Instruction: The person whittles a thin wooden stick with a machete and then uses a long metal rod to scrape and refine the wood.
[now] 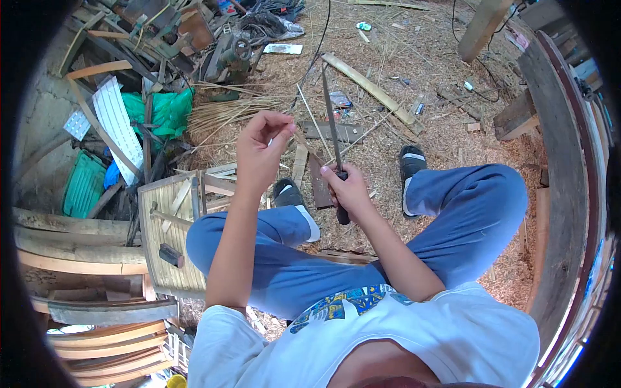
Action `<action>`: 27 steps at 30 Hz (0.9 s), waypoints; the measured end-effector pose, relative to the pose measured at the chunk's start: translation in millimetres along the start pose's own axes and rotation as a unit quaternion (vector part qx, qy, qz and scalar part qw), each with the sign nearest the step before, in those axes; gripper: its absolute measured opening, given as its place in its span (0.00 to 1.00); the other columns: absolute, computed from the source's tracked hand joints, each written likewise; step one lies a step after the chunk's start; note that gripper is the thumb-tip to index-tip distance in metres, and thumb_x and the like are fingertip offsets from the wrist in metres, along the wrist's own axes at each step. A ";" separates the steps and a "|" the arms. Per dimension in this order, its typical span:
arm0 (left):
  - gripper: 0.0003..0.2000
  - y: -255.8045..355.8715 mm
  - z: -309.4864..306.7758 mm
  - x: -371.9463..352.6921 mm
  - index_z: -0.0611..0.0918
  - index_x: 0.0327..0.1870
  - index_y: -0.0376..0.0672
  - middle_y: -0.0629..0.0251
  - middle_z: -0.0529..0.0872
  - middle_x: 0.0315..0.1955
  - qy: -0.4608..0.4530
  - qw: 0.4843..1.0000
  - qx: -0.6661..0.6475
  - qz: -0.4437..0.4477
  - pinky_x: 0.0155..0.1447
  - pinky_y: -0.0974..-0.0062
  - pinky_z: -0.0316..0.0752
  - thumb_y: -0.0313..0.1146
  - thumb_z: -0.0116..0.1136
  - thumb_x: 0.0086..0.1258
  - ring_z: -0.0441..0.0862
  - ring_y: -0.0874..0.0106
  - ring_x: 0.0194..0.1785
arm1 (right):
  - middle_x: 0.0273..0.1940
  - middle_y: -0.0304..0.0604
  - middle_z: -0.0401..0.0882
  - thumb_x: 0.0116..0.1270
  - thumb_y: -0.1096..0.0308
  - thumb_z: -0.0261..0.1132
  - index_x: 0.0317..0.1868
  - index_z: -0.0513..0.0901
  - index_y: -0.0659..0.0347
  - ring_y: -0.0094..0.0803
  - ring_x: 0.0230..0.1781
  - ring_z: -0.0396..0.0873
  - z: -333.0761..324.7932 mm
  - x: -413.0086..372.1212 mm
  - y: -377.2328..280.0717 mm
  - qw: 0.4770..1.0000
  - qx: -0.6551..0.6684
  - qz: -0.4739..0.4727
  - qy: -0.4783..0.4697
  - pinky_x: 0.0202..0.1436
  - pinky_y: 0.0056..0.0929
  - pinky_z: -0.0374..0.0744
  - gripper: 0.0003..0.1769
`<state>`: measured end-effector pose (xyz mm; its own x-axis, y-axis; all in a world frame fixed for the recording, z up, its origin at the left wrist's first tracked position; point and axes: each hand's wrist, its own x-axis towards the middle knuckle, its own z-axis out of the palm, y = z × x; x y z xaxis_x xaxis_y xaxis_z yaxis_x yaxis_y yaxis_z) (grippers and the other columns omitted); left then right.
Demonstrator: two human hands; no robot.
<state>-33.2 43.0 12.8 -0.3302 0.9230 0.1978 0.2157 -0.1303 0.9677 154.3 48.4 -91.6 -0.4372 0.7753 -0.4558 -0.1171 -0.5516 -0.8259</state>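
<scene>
My right hand [351, 189] is wrapped round the black handle of a knife [332, 116], its long narrow blade pointing away from me. Between my left hand [262, 150] and the right one runs a thin strip of wood or bamboo [306, 145]. The left thumb and forefinger pinch its far end, while its near end meets the right thumb close to the base of the blade. Below the hands, a brown board [319, 182] lies on the ground between my feet.
Shavings cover the ground. A bundle of thin sticks [234, 115] lies ahead on the left, and a long split pole [372, 92] ahead. At my left are a wooden stool-like top [167, 236] with a hammer, and stacked curved wood pieces [107, 339]. A thick beam [561, 194] runs along my right.
</scene>
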 end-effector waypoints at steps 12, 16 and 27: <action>0.05 -18.2 10.4 -0.6 0.84 0.45 0.35 0.67 0.88 0.39 -0.011 0.993 0.114 0.006 0.51 0.80 0.80 0.19 0.65 0.72 0.86 0.80 0.45 | 0.20 0.31 0.70 0.80 0.50 0.63 0.46 0.83 0.62 0.20 0.15 0.69 -0.7 -13.5 -15.9 0.998 -0.017 -0.013 -0.055 0.18 0.24 0.68 0.20; 0.05 -19.5 14.6 -3.9 0.84 0.47 0.36 0.67 0.90 0.40 -0.012 0.986 0.164 0.022 0.53 0.81 0.79 0.21 0.65 0.74 0.87 0.80 0.47 | 0.20 0.32 0.69 0.82 0.48 0.60 0.46 0.82 0.62 0.21 0.16 0.68 -2.6 -14.0 -14.5 0.996 0.016 -0.009 -0.093 0.19 0.25 0.68 0.23; 0.04 -4.4 23.8 -3.7 0.86 0.45 0.35 0.63 0.90 0.39 -0.007 0.981 0.195 0.015 0.52 0.77 0.81 0.21 0.65 0.72 0.88 0.75 0.44 | 0.18 0.33 0.68 0.84 0.41 0.51 0.44 0.79 0.61 0.22 0.13 0.65 -7.8 -19.5 -20.7 0.994 -0.017 0.006 -0.105 0.17 0.25 0.68 0.28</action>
<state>-11.1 48.8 4.1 -0.3072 0.9259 0.2198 0.5608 -0.0104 0.8279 172.1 47.1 -68.1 -0.6156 0.6852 -0.3893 -0.0814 -0.5467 -0.8334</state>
